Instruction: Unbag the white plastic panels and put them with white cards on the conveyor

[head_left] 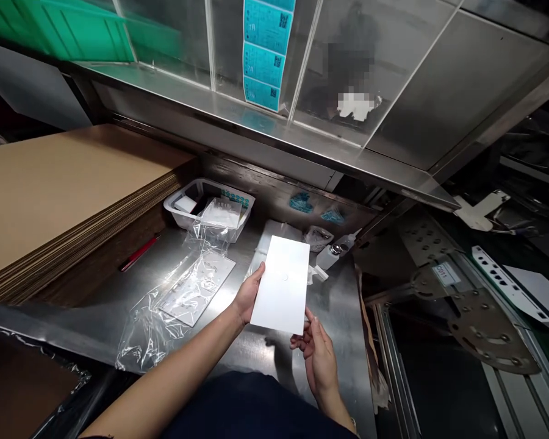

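Observation:
A plain white rectangular panel [281, 286] with a small round mark near its middle is tilted up above the steel table. My left hand [249, 296] grips its left edge, thumb on the near face and the other fingers hidden behind. At the panel's lower right corner is my right hand [319, 353], fingers loosely bent and apart; whether they touch the edge is unclear. To the left, a flat pale panel [199, 286] lies on the table, partly covered by a crumpled clear plastic bag [149, 326]. Behind the held panel sits a clear plastic-wrapped stack [281, 230].
A white basket [205, 222] with small items stands at the back, beside a red pen [138, 253]. Stacked cardboard sheets [82, 183] rise on the left. A white bottle [329, 256] stands back right. Machinery with a slotted metal bracket [485, 329] lies beyond the table's right edge [363, 329].

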A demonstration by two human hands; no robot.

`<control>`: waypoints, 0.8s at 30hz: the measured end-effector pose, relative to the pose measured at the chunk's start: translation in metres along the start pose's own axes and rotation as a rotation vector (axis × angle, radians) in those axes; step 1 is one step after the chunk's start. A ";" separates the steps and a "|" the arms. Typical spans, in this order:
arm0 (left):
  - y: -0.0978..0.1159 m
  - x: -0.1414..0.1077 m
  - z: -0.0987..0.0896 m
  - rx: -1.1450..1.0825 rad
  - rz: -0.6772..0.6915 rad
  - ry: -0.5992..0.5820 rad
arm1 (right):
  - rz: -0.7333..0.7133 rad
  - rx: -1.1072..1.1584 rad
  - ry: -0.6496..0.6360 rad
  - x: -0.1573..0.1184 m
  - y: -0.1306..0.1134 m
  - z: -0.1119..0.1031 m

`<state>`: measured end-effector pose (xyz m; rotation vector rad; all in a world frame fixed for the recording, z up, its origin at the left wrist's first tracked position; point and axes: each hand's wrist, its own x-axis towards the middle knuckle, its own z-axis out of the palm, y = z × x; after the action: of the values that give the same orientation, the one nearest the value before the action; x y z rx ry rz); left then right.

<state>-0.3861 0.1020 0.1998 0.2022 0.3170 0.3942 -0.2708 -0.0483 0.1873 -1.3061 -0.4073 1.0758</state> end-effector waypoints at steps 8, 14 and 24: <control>0.000 0.003 -0.009 -0.051 0.048 0.009 | 0.009 0.072 0.243 0.017 0.011 -0.014; -0.001 0.002 -0.007 -0.051 0.090 0.026 | 0.021 0.080 0.301 0.025 0.005 -0.013; -0.028 -0.005 0.014 0.680 0.327 0.107 | 0.324 0.095 0.193 0.044 0.015 0.024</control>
<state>-0.3760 0.0725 0.2072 0.9089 0.5202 0.6119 -0.2737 0.0000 0.1671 -1.4055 0.0024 1.2072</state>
